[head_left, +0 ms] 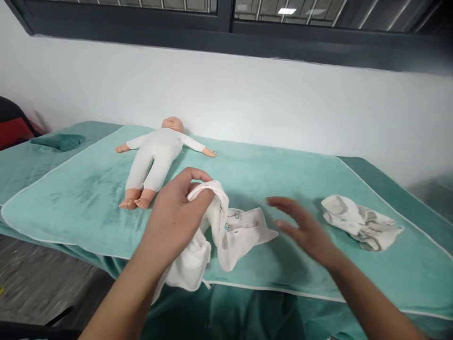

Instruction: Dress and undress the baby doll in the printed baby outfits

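Note:
A white baby garment [231,245] with a small coloured print hangs bunched from my left hand [180,208], pinched between thumb and fingers above the front of the bed. Its lower folds rest on the green cover. To the right of it, my right hand [300,226] is held over the cover, thumb and fingers apart, touching nothing and slightly blurred. Farther right lies a second crumpled white garment [359,222]. Beyond my left hand, a baby doll [159,144] in a white suit lies on its back with its arms spread.
The bed's green cover [283,174] has white piping along its edges and drops off at the front. A white wall [230,89] stands behind it, under a dark window frame [226,28]. At the far left is a red and black object [16,132].

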A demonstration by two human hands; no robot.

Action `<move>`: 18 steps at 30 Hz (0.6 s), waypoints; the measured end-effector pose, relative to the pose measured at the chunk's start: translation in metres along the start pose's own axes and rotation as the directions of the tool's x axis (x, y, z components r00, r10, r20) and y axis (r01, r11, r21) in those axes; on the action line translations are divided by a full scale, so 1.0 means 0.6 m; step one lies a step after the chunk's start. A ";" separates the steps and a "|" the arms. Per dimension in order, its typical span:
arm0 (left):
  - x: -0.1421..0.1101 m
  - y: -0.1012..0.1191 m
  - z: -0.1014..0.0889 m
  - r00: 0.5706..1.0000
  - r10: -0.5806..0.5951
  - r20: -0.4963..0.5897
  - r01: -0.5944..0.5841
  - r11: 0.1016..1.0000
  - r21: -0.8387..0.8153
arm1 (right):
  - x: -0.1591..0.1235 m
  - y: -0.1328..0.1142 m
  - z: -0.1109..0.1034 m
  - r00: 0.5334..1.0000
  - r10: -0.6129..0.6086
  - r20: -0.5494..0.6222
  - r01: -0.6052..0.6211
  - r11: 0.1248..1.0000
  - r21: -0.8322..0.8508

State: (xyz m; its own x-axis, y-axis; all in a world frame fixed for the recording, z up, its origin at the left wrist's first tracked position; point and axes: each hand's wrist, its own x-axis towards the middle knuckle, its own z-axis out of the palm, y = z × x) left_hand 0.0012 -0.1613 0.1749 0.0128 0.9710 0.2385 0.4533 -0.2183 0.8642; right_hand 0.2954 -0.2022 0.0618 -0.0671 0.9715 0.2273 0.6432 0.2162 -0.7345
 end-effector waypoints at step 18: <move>-0.013 -0.059 -0.042 0.874 0.482 -0.066 -0.344 0.708 0.616 | 0.010 -0.140 -0.027 0.762 -0.391 -0.516 0.077 0.846 -0.528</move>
State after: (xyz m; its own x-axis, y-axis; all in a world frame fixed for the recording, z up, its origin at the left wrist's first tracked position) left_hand -0.0374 -0.1634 0.1535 0.1711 0.7369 0.6540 0.8659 -0.4291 0.2570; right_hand 0.2535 -0.2161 0.1350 0.0912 0.6053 0.7907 0.9416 0.2061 -0.2664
